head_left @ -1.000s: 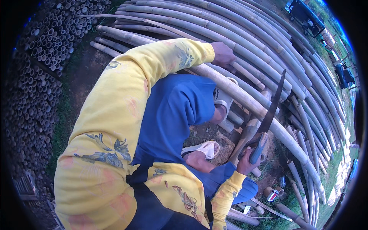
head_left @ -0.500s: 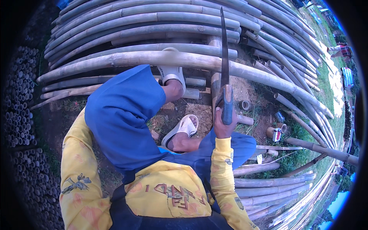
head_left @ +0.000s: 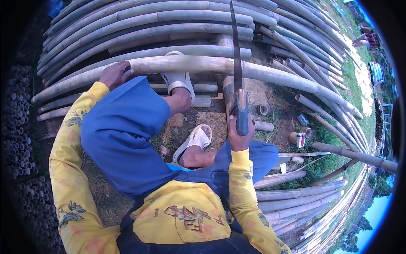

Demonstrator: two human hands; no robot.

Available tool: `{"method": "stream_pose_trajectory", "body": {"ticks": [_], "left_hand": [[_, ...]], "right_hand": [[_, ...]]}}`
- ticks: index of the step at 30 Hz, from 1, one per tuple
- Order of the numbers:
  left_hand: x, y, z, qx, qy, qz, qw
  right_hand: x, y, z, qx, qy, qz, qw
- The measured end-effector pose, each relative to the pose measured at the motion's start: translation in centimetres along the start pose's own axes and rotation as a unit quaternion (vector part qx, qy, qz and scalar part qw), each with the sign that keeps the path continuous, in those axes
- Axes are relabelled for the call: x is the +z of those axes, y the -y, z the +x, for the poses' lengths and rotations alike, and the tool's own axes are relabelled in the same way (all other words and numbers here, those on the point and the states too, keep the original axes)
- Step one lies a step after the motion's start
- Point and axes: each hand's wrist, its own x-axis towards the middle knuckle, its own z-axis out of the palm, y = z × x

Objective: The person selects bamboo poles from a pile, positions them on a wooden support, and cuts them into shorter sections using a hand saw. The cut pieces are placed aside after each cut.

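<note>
A long pale bamboo pole (head_left: 279, 77) runs across in front of me, with my clogged foot resting on it. My left hand (head_left: 115, 75) grips this pole near its left end, beyond my raised knee. In my right hand (head_left: 241, 134) is the handle of a handsaw (head_left: 237, 63). Its dark, narrow blade points away from me and crosses the pole right of the foot. Part of the handle is hidden by my fingers. A shorter bamboo piece (head_left: 227, 91) lies lengthwise under the pole, near the saw.
Stacked bamboo poles (head_left: 139, 16) fill the far side. More poles (head_left: 296, 205) lie at the near right. Cut bamboo ends (head_left: 19, 127) are piled at the left. Short bamboo rings (head_left: 262, 109) and a red-and-white pack (head_left: 300, 140) sit at the right. A person (head_left: 370, 40) is far off.
My left hand has come up from beside my leg, where it was hidden, onto the pole. The saw stays in my right hand across the pole; the whole view has shifted slightly.
</note>
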Motion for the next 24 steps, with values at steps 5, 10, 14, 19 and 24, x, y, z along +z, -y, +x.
{"method": "stream_pose_trajectory", "body": {"ticks": [5,10,14,19,24], "left_hand": [[-6.2,-12.3,10.3,0.216,0.017,0.049,0.975],[0.9,-22.4,15.7,0.177,-0.010,0.011,0.984],[5.0,-24.4,16.0,0.135,-0.037,-0.012,0.990],[4.9,-24.9,16.4,0.099,-0.008,-0.019,0.995],[5.8,-23.6,16.3,0.093,-0.013,-0.014,0.996]], "right_hand": [[0.1,0.3,0.4,0.008,-0.007,0.017,1.000],[0.3,1.3,0.6,-0.004,-0.004,0.004,1.000],[-0.2,1.5,0.6,0.031,-0.007,0.029,0.999],[-1.2,1.2,-0.7,0.056,0.003,0.019,0.998],[-5.4,6.0,-11.0,0.069,0.012,-0.040,0.997]]}}
